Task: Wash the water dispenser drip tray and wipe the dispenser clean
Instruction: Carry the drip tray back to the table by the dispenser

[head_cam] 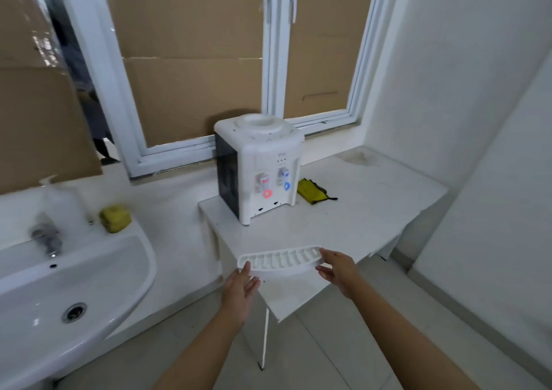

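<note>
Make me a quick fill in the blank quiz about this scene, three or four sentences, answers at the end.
1. Both hands, left and right, are at the ends of the white ____.
2. The dispenser's two taps are red and ____.
3. The yellow cloth lies on the table to the ____ of the dispenser.
4. The sponge sits beside the ____.

Answers: drip tray; blue; right; sink

No legible text on the dispenser (263, 168).
</note>
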Demonstrator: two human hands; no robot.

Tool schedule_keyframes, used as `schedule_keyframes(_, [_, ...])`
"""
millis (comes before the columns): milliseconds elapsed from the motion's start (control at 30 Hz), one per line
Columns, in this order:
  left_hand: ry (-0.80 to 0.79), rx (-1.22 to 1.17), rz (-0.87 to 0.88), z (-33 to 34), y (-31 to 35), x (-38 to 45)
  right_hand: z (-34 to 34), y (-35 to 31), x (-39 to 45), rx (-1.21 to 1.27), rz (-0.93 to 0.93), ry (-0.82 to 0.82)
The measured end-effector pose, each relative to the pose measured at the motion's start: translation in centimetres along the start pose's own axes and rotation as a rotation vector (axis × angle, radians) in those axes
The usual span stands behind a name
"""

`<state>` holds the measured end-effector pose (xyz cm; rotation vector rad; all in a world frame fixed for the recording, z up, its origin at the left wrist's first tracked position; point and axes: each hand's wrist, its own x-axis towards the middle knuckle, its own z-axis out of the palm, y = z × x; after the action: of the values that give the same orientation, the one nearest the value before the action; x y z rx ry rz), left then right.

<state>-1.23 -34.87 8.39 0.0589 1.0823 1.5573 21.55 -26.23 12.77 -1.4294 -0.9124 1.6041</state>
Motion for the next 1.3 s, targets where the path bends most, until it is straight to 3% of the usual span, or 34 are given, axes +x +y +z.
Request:
schedule_keyframes(300, [0.074,0.012,-0.023,6.4,-4.2,9.6,-3.6,-1.3,11.6,-0.038,0.007,0.045])
schedule_keyframes(600, [0.347,0.034,-0.049,9.5,-6.0,18.7,-4.5,-3.2,22.9,-0.036,0.151,-0.041])
schedule_keyframes(800, [0.361,0.171,-0.011,8.4,-6.6,21.4,-3.8,-2.6,28.1,-0.094,0.232,-0.069])
schedule_keyframes(967, [0.469,0.197,-0.047,8.1,-7.9,22.7,-3.3,-2.1,31.3,-0.217,0.314,-0.129])
schedule_keyframes(1300, [0.646,0.427,-0.006,9.6,-7.8,24.5,-2.0,-1.8,37.2,-0.478,0.272,-0.266])
